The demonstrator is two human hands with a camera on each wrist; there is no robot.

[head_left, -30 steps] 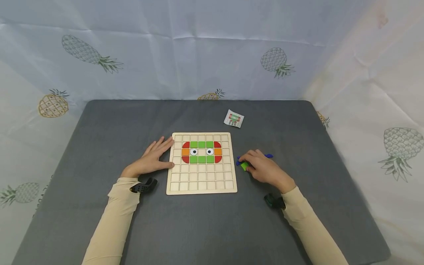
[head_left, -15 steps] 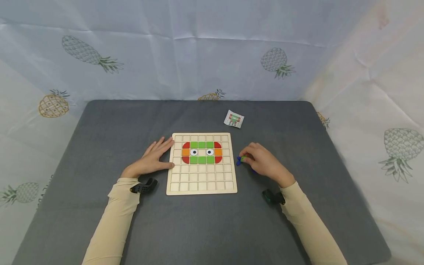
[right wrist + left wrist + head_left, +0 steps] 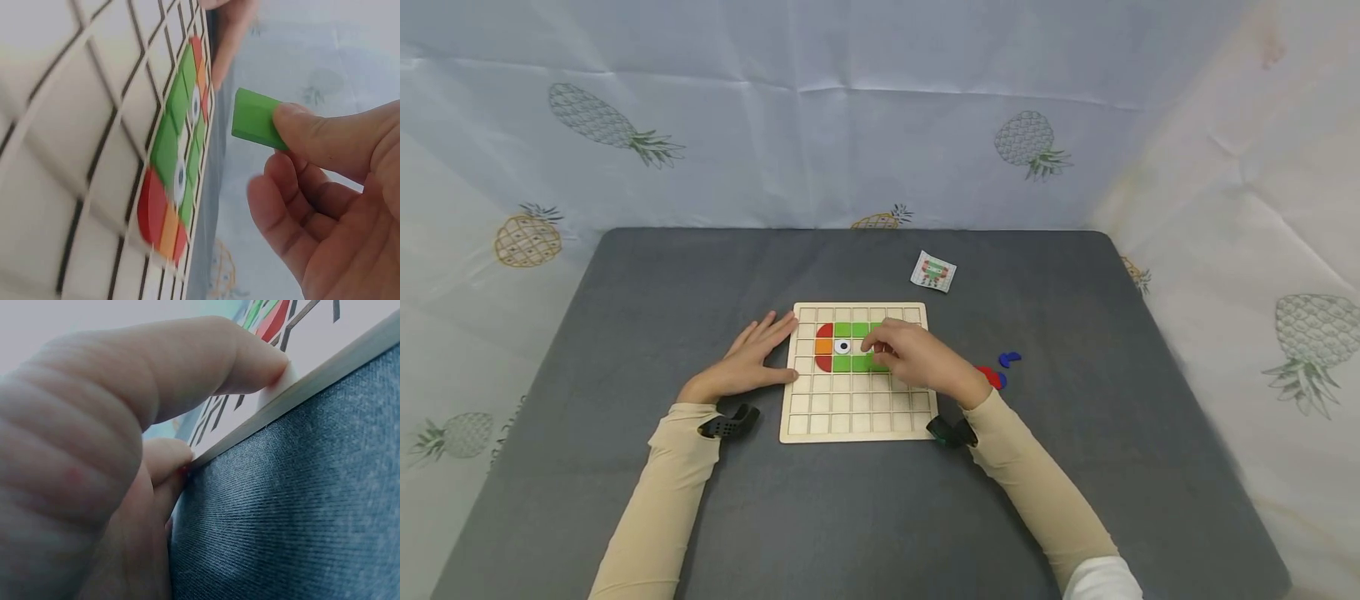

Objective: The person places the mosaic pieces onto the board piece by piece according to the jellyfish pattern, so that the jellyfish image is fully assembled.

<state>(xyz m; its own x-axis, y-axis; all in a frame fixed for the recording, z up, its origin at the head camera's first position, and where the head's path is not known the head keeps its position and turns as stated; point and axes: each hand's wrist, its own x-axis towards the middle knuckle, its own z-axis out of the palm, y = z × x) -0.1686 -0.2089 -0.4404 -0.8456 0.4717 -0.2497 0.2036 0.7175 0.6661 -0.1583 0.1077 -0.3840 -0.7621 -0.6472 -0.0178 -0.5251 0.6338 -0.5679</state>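
Observation:
A square wooden grid board (image 3: 850,408) lies on the table. Red, orange, green and eye-marked tiles are set in its upper squares, with green tiles (image 3: 842,364) in two rows. My left hand (image 3: 747,360) rests on the board's left edge, fingers spread and thumb on the rim, as the left wrist view also shows. Over the board's upper middle is my right hand (image 3: 917,354). In the right wrist view it pinches a green square tile (image 3: 255,119) between thumb and fingers, apart from the board. From the head view, this hand hides the right-hand eye tile and the pattern's right end.
Right of the board lie loose blue pieces (image 3: 1009,358) and red pieces (image 3: 989,377), partly behind my right wrist. A small picture card (image 3: 933,272) with a similar pattern lies beyond the board. The grey table (image 3: 820,517) meets a pineapple-print cloth (image 3: 820,150) at the back.
My right hand has picked up the green tile beside the board and moved left over the board with it. The loose red and blue pieces have come into sight. My left hand has stayed put.

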